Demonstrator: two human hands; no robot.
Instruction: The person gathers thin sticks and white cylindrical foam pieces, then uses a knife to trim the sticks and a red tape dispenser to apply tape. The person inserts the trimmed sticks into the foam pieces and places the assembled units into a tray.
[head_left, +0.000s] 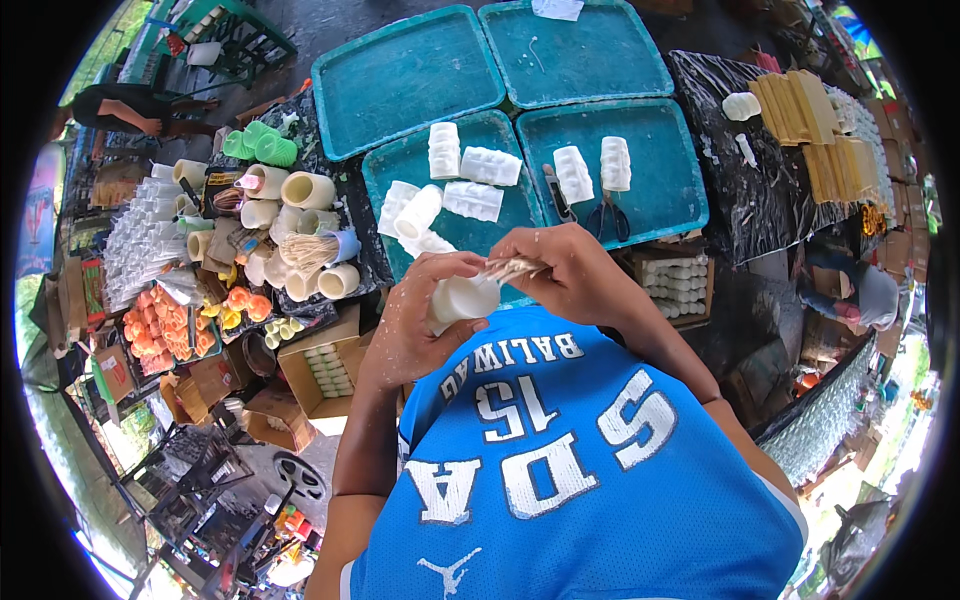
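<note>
White cylindrical candle (462, 298) gripped in left hand (420, 320), fingers curled closed around it, held above chest, just over near edge of teal tray (400, 170). Bundle of thin pale sticks (510, 268) pinched in right hand (560, 275), fingers closed, tips laid against candle top. More white moulded candles (470, 165) laid on teal trays beyond hands. Scissors (607, 215) seen on right tray. Plastic tube moulds (300, 190) piled at left.
</note>
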